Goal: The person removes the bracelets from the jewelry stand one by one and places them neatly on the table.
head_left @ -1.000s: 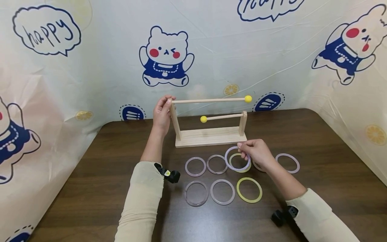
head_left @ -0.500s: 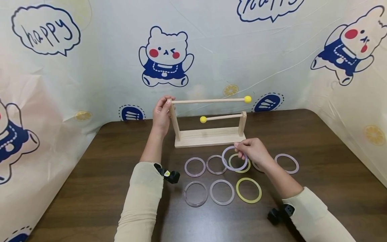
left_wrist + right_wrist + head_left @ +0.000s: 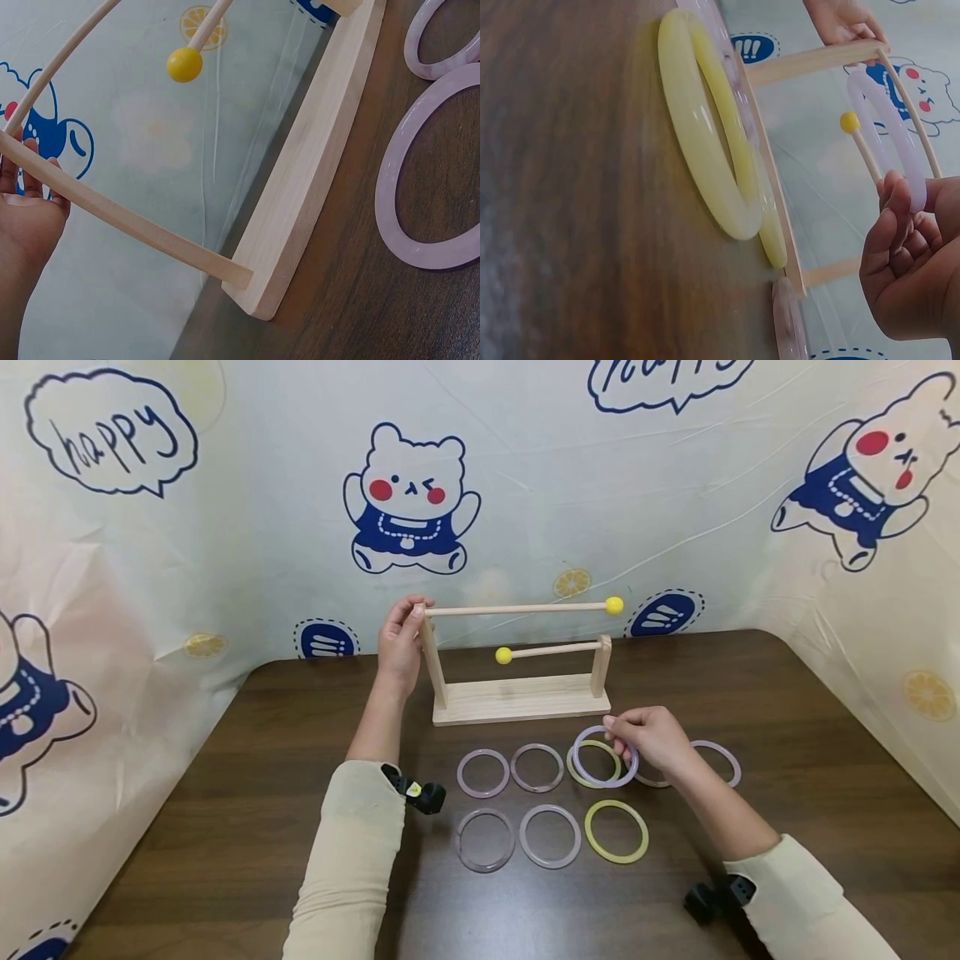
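Note:
At the table's far side is a wooden stand [image 3: 521, 700] with a tall left post [image 3: 435, 667] and a shorter right post. A long upper rod [image 3: 525, 609] and a short lower rod [image 3: 557, 651] each end in a yellow ball. My left hand [image 3: 400, 650] grips the top of the tall post, thumb on its near side. My right hand [image 3: 658, 740] pinches a purple ring [image 3: 904, 139] by its edge between thumb and fingers. That ring is raised and tilted in front of the stand, overlapping a yellow ring [image 3: 570, 766] in the head view.
Several more rings lie in two rows on the brown table [image 3: 300, 852], among them a front yellow ring [image 3: 590, 835], a pale ring [image 3: 525, 837] and a far-right purple ring [image 3: 737, 764]. A printed cloth [image 3: 525, 485] hangs behind the table.
My right hand first shifts slightly left with the purple ring, then moves back to the right, ending a little right of where it was. My left hand stays on the post.

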`<state>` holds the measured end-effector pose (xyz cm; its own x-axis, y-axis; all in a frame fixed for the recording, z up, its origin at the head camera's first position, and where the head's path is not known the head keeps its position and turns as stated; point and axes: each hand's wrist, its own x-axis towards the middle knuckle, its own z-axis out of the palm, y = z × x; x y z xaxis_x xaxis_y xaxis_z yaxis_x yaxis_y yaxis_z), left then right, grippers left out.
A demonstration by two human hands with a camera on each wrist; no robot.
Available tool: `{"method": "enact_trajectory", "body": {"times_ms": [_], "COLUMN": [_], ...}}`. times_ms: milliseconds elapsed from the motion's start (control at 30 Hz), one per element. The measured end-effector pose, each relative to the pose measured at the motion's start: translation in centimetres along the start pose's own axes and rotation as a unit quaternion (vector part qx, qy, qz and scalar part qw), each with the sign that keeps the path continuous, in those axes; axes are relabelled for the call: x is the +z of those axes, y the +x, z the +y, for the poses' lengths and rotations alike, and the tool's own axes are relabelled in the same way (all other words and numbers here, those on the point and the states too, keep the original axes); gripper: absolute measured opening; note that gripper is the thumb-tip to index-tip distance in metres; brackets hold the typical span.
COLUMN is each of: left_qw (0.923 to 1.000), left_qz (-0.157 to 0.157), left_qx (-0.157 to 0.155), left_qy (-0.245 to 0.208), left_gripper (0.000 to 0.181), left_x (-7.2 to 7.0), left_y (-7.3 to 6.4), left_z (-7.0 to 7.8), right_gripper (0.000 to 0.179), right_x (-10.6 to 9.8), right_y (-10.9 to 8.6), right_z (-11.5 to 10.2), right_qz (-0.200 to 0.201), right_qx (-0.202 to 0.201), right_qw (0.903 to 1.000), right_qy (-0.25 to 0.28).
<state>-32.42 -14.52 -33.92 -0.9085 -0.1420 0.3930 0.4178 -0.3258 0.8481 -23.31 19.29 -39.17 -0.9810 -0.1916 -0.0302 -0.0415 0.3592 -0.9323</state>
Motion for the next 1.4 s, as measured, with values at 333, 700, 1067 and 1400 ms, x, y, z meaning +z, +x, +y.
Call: {"method": "enact_trajectory", "body": {"times_ms": [333, 700, 1067, 1400], "left_qw": [1.0, 1.0, 1.0, 1.0], "left_qz": [-0.003, -0.003, 0.001, -0.002], "left_qx": [0.002, -0.003, -0.006, -0.004], "left_qy": [-0.003, -0.001, 0.003, 0.003], "left_gripper": [0.01, 0.011, 0.01, 0.011], "left_x": [0.0, 0.1, 0.0, 0.1], "left_y": [0.0, 0.0, 0.0, -0.1], "left_z": [0.0, 0.2, 0.2, 0.3], "right_gripper": [0.037, 0.038, 0.036, 0.035], "right_x": [-0.5, -1.2, -2.1, -2.7], "right_y": [-0.4, -1.0, -1.4, -2.0], "right_z": [0.3, 0.6, 1.3, 1.6], "right_qz": [0.0, -0.017, -0.03, -0.057], "right_qx": [-0.003, 0.002, 0.011, 0.017], "right_qw": [0.9997, 0.9995, 0.9988, 0.9975], "right_qy": [-0.026, -0.027, -0.037, -0.038]}}
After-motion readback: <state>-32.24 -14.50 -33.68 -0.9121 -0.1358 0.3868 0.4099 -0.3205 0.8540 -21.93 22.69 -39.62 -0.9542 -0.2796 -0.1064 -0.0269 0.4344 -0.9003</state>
